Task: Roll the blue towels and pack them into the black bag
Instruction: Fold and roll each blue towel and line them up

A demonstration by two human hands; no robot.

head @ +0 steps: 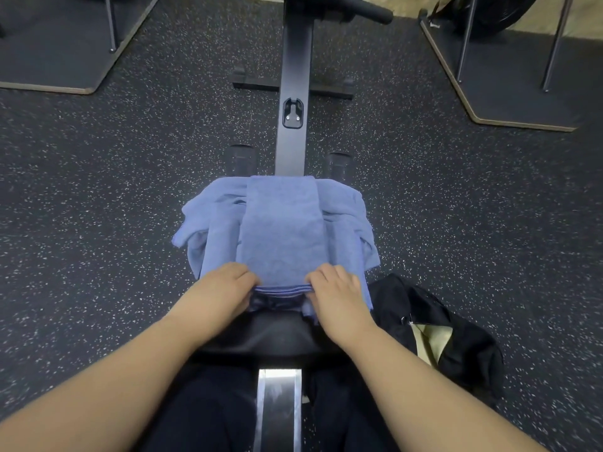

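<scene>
Blue folded towel (280, 230) lay flat atop loose towels (208, 223), unrolled. Your left hand (225, 288) and right hand (336, 291) pinched its 6 o'clock edge. Black bag (456, 337) at 4 o'clock showed no towel inside.

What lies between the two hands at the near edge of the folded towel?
In the head view, only the folded blue towel's layered near edge spans between the left hand and right hand; both grip it.

You have soft, matt terry cloth in the blue towels (280, 230), nap slightly fuzzy. The black bag (456, 337) at your right looks like thin matt fabric with a pale lining. The seat (270, 334) shows smooth, faintly glossy padding; the rail (277, 409) is brushed metal. The floor (98, 190) is speckled rubber, rough and dull.
</scene>
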